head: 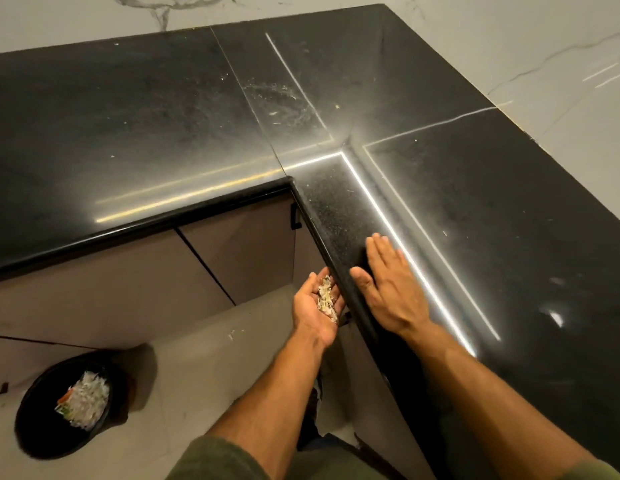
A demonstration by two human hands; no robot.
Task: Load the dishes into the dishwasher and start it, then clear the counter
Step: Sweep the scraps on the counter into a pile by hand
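Note:
A black L-shaped counter (474, 188) fills most of the view. My right hand (388, 285) lies flat, palm down, on the counter close to its front edge. Just below that edge my left hand (317, 306) is held palm up and cupped, with a small heap of pale food scraps (327, 299) in it. Faint crumbs and smears (280, 98) dot the counter near the corner seam. No dishwasher or dishes show in this view.
A black bin (64, 407) with food waste inside stands on the floor at lower left. Brown cabinet doors (232, 251) run under the counter. A scrap (231, 336) lies on the light floor. White marbled walls back the counter.

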